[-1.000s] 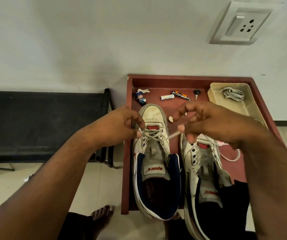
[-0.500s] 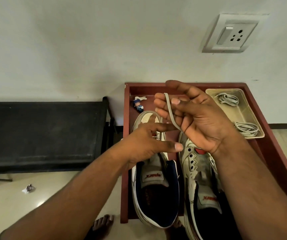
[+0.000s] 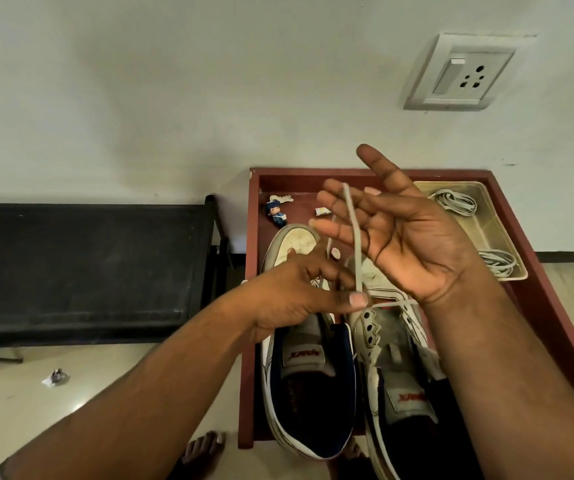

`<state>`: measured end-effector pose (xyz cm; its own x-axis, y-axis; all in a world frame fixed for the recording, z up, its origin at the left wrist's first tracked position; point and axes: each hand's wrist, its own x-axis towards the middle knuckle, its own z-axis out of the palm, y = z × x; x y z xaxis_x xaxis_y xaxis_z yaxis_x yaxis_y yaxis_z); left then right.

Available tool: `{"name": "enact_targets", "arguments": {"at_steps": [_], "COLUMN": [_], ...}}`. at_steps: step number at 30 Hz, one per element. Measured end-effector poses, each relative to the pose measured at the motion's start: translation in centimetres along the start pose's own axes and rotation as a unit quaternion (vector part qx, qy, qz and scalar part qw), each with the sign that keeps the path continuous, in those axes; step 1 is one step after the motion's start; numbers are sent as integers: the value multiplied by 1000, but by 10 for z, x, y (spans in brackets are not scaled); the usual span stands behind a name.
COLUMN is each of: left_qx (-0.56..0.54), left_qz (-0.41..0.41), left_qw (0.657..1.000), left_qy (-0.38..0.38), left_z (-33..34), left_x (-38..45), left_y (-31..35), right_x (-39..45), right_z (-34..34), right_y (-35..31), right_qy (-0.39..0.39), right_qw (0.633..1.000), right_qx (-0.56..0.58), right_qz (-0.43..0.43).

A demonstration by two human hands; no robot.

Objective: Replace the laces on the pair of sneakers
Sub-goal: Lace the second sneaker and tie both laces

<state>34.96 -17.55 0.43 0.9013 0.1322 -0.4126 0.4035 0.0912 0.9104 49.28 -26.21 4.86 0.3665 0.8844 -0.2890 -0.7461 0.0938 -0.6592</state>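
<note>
Head view: lace (image 3: 354, 237) apparently between both hands, above sneakers (image 3: 313, 382).

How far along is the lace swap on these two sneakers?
Done: the right sneaker shows bare eyelets. In hand: the left hand pinches a grey lace that runs up over the open right hand; the left sneaker hides its eyelets. Left: threading the coiled laces waiting in the clear tray.

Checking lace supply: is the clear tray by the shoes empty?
No, the clear tray holds two bundles of white laces, one at each end.
</note>
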Motion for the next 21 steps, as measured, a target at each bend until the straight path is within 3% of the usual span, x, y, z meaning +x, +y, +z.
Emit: {"name": "enact_targets", "arguments": {"at_steps": [4, 8, 9, 10, 12, 13, 14, 16, 17, 21], "left_qx": [-46, -33, -34, -37, -39, -34, -24, -6, 2, 48], "left_qz": [-22, -24, -26, -27, -24, -24, -22, -24, -25, -32], "left_qw": [998, 998, 998, 997, 996, 996, 996, 996, 997, 995], "left_qy": [23, 49, 51, 61, 82, 85, 84, 82, 77, 83], "left_z": [-23, -61, -65, -65, -63, -61, -59, -56, -54, -58], "left_x": [-15, -31, -34, -36, -36, -33, -30, -26, -26, -31], "left_y": [6, 6, 5, 6, 8, 8, 8, 7, 8, 8], "right_x": [5, 2, 0, -2, -5, -6, -7, -4, -2, 2], "right_z": [-22, -52, -62, -68, -70, -61, -51, -26, -16, -19], "right_y": [-8, -16, -18, -20, -24, -23, -19, -2, 8, 21], "right_qy": [176, 276, 293, 307, 281, 236, 175, 52, 10, -17], "right_qw": [980, 921, 893, 832, 643, 615, 640, 733, 753, 763], "right_qx": [-75, -270, -340, -460, -712, -752, -746, -677, -657, -646], "right_qz": [-48, -43, -40, -33, -23, -36, -48, -27, -4, 11]}}
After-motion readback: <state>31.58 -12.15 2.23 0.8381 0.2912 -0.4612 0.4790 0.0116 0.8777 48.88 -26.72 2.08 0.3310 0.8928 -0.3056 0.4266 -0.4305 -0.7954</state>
